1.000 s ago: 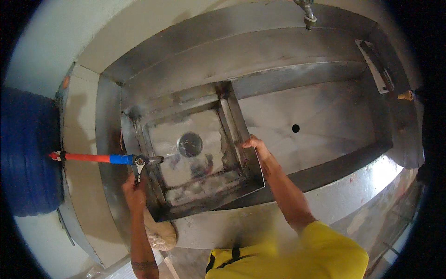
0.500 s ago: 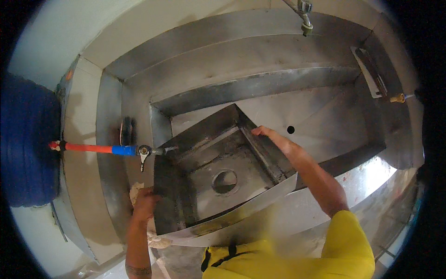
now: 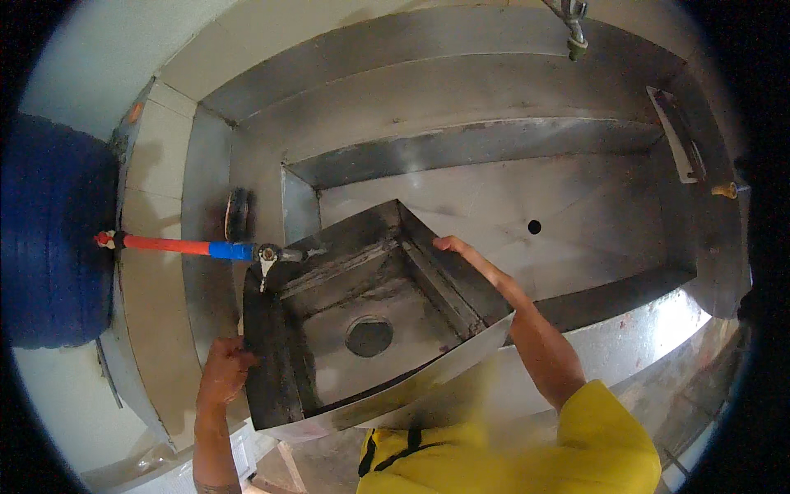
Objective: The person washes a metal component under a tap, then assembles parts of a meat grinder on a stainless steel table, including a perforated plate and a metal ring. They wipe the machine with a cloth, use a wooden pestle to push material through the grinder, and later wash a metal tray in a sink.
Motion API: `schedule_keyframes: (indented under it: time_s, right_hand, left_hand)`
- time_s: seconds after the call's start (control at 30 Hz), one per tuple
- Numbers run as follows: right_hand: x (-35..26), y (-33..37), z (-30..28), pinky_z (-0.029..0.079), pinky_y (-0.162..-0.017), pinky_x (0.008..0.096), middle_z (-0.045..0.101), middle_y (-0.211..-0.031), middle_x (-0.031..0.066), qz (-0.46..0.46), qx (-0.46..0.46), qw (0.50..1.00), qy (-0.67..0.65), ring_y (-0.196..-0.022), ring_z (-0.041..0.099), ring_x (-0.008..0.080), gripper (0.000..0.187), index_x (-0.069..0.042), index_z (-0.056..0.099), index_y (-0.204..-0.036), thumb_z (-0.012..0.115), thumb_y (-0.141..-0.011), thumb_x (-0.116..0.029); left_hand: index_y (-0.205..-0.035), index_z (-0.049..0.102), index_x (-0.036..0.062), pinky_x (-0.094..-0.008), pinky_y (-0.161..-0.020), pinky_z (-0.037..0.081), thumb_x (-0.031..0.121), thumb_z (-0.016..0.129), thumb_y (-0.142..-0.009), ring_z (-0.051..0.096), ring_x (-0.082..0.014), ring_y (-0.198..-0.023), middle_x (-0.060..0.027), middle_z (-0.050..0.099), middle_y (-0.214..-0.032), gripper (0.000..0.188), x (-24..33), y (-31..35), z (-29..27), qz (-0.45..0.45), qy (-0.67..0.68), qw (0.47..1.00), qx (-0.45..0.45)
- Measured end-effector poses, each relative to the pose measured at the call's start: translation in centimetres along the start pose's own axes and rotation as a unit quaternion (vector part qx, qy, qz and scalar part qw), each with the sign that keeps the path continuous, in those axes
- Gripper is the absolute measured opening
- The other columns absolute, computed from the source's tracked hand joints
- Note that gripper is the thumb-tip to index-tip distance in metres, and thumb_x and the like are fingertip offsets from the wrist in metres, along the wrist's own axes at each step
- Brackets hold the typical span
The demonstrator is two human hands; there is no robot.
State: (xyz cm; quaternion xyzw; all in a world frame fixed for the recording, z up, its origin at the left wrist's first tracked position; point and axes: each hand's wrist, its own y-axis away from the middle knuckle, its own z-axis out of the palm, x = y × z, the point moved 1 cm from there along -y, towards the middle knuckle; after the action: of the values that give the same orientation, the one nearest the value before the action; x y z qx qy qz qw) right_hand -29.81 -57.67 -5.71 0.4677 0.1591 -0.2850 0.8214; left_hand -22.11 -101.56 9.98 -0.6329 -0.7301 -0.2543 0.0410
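Observation:
A square stainless steel basin (image 3: 411, 313) with dark stains and a round drain hole in its floor is held tilted over the near left part of a large metal sink (image 3: 494, 193). My left hand (image 3: 226, 370) is closed on the basin's left wall, with the fingertips at its rim. At the far right wall, my right hand (image 3: 454, 245) grips the upper edge, its forearm running along the basin's right side. A tap valve (image 3: 267, 255) on a red and blue pipe reaches in just above the basin's far left corner.
A scrub brush (image 3: 238, 212) lies on the sink's left ledge. To the left stands a blue barrel (image 3: 58, 235) joined to the pipe. Another tap (image 3: 577, 48) hangs at the back. On the right ledge rests a flat trowel-like tool (image 3: 676, 136), near a brass fitting (image 3: 724, 190).
The basin has shifted left and slightly toward me, carried by both hands. More of the sink floor shows beyond it. My view has turned a little.

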Motion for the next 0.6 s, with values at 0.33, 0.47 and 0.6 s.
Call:
schedule_keyframes:
  time_s: [0.33, 0.47, 0.6]
  right_hand:
    - [2.9, 0.1, -5.9, 0.046, -0.091, 0.0345, 0.064, -0.113, 0.0096, -0.061, 0.055, 0.996, 0.035, -0.101, 0.059, 0.019, 0.057, -0.006, 0.06, -0.125, 0.058, -0.082, -0.044]
    - [2.2, 1.1, -7.0, 0.04, -0.103, 0.0349, 0.06, -0.121, 0.0104, -0.242, 0.012, 0.969, 0.047, -0.114, 0.053, 0.0208, 0.077, -0.003, 0.049, -0.141, 0.061, -0.074, -0.037]
    - [1.0, 0.9, -7.8, 0.036, -0.107, 0.0361, 0.047, -0.143, 0.0128, -0.238, 0.103, 0.961, 0.1, -0.122, 0.049, 0.0256, 0.1, -0.01, 0.029, -0.158, 0.066, -0.066, -0.028]
  left_hand:
    - [-0.107, 0.069, 0.0002, -0.0307, -0.068, 0.046, -0.005, 0.062, -0.081, 0.06, -0.0116, -0.077, -0.0015, 0.066, -0.084, 0.027, 5.2, -3.2, 5.8, -0.023, 0.203, 0.979, 0.024]
    - [-0.111, 0.068, 0.0006, -0.0273, -0.073, 0.048, -0.004, 0.063, -0.084, 0.061, -0.009, -0.081, -0.0016, 0.069, -0.092, 0.028, 4.4, -7.4, 9.3, -0.065, 0.123, 0.989, 0.041]
    - [-0.108, 0.069, 0.0018, -0.0261, -0.072, 0.047, -0.001, 0.065, -0.085, 0.059, -0.0079, -0.078, 0.0003, 0.068, -0.086, 0.024, 3.7, -10.7, 13.5, 0.002, 0.279, 0.958, 0.066]
